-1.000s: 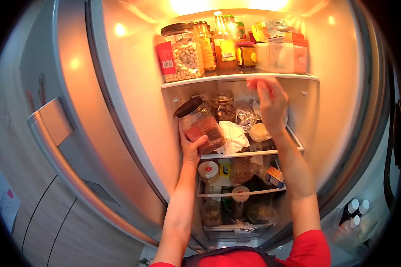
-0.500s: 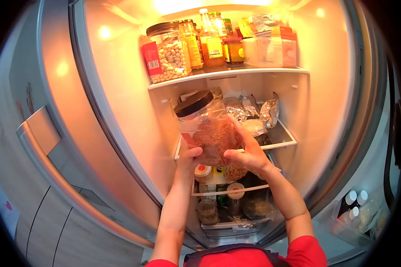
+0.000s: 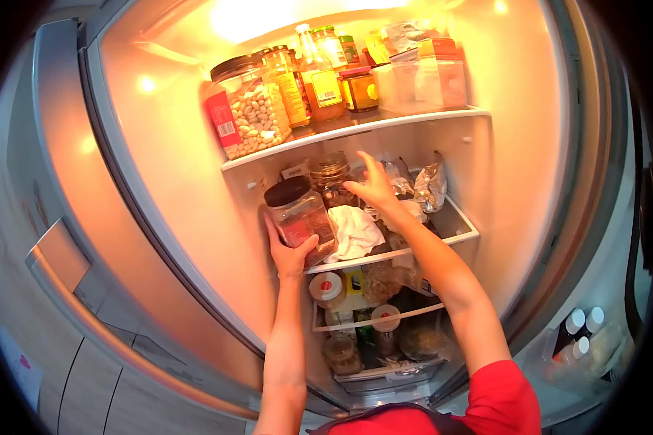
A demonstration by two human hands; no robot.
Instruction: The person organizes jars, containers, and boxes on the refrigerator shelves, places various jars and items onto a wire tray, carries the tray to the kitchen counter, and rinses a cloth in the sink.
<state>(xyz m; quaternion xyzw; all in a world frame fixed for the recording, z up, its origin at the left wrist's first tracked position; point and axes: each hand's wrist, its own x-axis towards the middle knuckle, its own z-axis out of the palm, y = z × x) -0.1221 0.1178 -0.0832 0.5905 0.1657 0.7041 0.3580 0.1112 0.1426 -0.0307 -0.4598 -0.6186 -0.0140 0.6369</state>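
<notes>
Tilted a little to the left, a clear jar (image 3: 297, 217) with a black lid and reddish-brown contents is at the left end of the middle fridge shelf (image 3: 461, 237). My left hand (image 3: 290, 252) grips its lower part, thumb across the front. My right hand (image 3: 376, 187) is raised over the same shelf, thumb and fingers apart, with nothing in it. Close to its fingertips is a glass jar (image 3: 329, 177) with dark contents. A white cloth (image 3: 354, 232) lies beside the held jar. Foil-wrapped packets (image 3: 430, 187) are to the right.
The top shelf (image 3: 355, 129) bears a large jar of white beans (image 3: 250, 116), bottles, smaller jars and a plastic box. Jars and bags fill the lower shelf (image 3: 384, 323). The open fridge door (image 3: 123, 239) is at the left, and white-capped bottles (image 3: 575, 320) are at the lower right.
The black-lidded jar has moved from between both hands, down and left onto the middle shelf. My right hand has let go of it and risen. The white cloth shows again.
</notes>
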